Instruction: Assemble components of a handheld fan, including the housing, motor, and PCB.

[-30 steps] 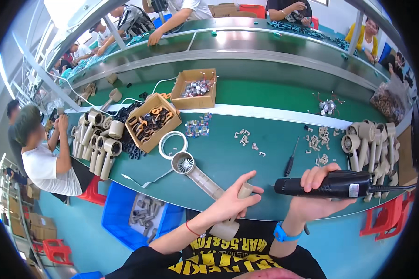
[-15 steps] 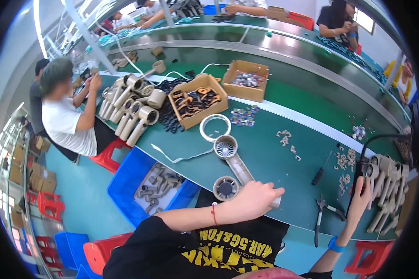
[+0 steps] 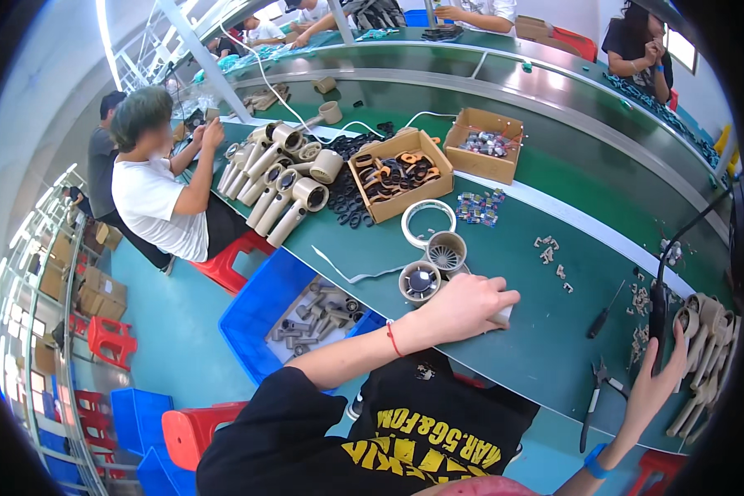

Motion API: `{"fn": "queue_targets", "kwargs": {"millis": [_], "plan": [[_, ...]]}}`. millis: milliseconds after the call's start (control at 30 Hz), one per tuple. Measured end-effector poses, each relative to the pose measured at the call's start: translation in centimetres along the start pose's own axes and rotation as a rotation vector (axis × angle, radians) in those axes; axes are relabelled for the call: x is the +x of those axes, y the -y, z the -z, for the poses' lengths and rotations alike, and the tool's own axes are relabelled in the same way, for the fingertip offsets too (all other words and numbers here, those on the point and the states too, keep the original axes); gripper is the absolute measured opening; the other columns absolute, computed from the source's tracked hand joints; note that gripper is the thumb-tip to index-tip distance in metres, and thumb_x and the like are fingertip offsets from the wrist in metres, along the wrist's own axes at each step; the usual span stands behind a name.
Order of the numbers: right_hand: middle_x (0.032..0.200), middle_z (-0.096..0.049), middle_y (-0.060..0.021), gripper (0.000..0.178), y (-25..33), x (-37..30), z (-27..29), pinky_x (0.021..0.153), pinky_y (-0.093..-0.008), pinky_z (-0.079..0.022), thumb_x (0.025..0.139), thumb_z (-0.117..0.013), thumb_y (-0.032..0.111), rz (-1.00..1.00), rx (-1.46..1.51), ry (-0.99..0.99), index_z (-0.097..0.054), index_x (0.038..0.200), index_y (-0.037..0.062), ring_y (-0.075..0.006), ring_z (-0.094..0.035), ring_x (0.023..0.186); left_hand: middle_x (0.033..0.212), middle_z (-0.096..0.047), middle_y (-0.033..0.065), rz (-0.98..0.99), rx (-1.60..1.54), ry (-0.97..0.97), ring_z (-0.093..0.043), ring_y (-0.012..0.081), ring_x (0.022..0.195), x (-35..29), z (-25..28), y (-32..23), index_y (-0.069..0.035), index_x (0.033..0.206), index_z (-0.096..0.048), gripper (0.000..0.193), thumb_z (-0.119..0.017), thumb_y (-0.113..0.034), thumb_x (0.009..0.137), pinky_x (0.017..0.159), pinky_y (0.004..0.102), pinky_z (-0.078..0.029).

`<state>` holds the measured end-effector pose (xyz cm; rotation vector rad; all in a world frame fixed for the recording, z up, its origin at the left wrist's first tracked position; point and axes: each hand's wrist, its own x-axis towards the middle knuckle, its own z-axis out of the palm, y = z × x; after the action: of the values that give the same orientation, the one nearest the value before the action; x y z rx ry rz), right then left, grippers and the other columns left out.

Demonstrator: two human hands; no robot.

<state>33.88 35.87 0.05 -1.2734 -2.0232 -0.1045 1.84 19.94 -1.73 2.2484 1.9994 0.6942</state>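
Observation:
My left hand [image 3: 469, 309], red string at its wrist, closes over the handle of a beige handheld fan lying at the table's near edge. The ribbed head of this handheld fan [image 3: 446, 250] shows beyond my fingers. Right beside it is a second round fan head [image 3: 421, 283] with a dark centre; my hand hides how it joins on. On the right, my right hand [image 3: 660, 374] has thumb and fingers around the lower end of an upright black corded electric screwdriver [image 3: 659, 309]. Its tip is hidden.
Pliers [image 3: 593, 398] and a screwdriver [image 3: 601, 321] lie left of my right hand. Beige fan bodies [image 3: 707, 355] pile up at far right, others [image 3: 281, 178] at left. Cartons of parts [image 3: 405, 213], a white ring [image 3: 428, 221] and a blue bin [image 3: 252, 318] stand around. A co-worker [image 3: 161, 190] sits left.
The whole view has swung, shifting the scene rightward. The dark-centred fan head has come up against the ribbed one. My right hand stays at the electric screwdriver.

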Motion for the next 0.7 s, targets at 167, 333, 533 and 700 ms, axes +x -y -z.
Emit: {"fn": "queue_targets", "kwargs": {"millis": [167,333,533,700], "plan": [[0.124,-0.058,-0.0127,0.032,4.2,-2.6,1.5,0.103,-0.0359,-0.038,0.094,-0.057,0.008,-0.103,0.358,0.093,-0.056,0.125,0.0007,-0.0239,-0.053,0.116,0.084,-0.057,0.0079,-0.045,0.024,0.04,-0.064,0.0277,0.078,-0.9,-0.5,-0.8,-0.01,0.099,-0.057,0.031,-0.074,-0.017,0.074,0.066,0.0397,-0.052],[0.112,-0.061,-0.0142,0.021,7.8,-3.8,1.0,0.094,-0.0351,-0.043,0.09,-0.056,-0.001,-0.041,0.549,0.176,-0.06,0.11,-0.0027,-0.026,-0.058,0.105,0.083,-0.056,0.0056,-0.122,0.033,0.161,-0.06,0.0251,0.083,-2.8,1.2,-1.5,-0.009,0.096,-0.057,0.03,-0.07,-0.007,0.069,0.07,0.0381,-0.051],[0.102,-0.062,-0.0155,0.014,9.4,-4.8,-0.5,0.089,-0.0355,-0.044,0.088,-0.058,-0.001,-0.037,0.675,0.262,-0.061,0.101,-0.0028,-0.0271,-0.059,0.097,0.091,-0.06,0.0042,-0.083,0.062,0.264,-0.059,0.0223,0.089,-5.2,4.1,-0.9,-0.009,0.094,-0.059,0.028,-0.07,-0.005,0.069,0.078,0.0339,-0.047],[0.098,-0.062,-0.011,0.01,10.2,-5.4,-1.0,0.088,-0.0306,-0.044,0.09,-0.055,0.0,0.031,0.701,0.262,-0.06,0.099,-0.0033,-0.0219,-0.059,0.095,0.097,-0.062,0.0055,0.122,0.106,0.243,-0.058,0.0253,0.095,-6.9,5.8,-0.7,-0.007,0.1,-0.061,0.034,-0.071,-0.003,0.067,0.084,0.0365,-0.049]]}}
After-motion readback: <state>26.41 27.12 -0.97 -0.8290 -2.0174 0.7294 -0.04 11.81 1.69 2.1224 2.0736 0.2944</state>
